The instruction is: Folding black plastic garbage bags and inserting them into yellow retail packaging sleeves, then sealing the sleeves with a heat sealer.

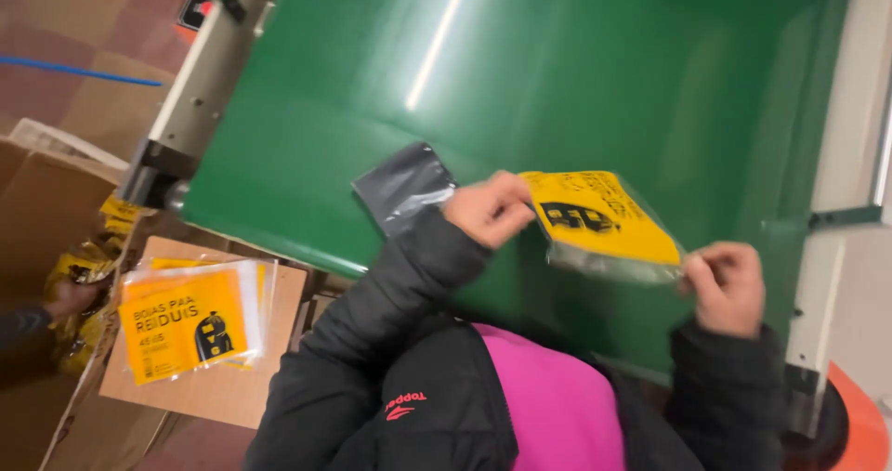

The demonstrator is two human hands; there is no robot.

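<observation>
A stack of yellow packets (190, 318) lies on a cardboard box (209, 392) at left, beside a green conveyor belt (576, 71) bearing a grey folded bag (404, 188). Over the belt, the left hand (488, 209) and right hand (729, 287) pinch opposite ends of a clear yellow-labelled packet (604, 225).

Green conveyor belt (595, 81) above reddish tiled floor (84, 25).
</observation>
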